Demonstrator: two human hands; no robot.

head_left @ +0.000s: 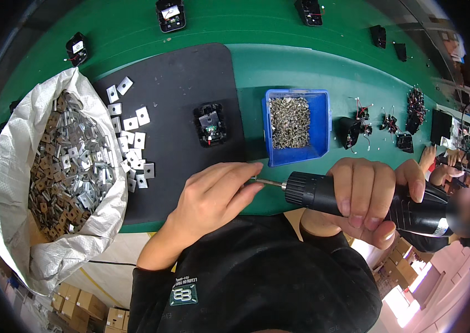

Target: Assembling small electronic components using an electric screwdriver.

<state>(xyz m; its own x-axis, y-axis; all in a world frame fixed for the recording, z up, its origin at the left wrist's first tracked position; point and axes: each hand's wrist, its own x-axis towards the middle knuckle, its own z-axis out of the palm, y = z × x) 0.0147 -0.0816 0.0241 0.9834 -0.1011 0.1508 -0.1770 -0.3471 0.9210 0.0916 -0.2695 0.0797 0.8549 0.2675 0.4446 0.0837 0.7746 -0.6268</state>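
My right hand is wrapped round a black electric screwdriver, held level with its bit pointing left. At the bit's tip, the thumb and fingers of my left hand pinch a small screw, mostly hidden by the fingertips. Beyond my left hand, a black plastic housing with a metal plate and a small circuit board inside lies on the dark mat. A blue bin of small screws stands past the screwdriver.
A white woven sack full of square metal plates stands at the left. Several loose plates lie beside it on the mat. Wired black parts sit right of the bin. More housings line the far green surface. Another person's hand shows at the right.
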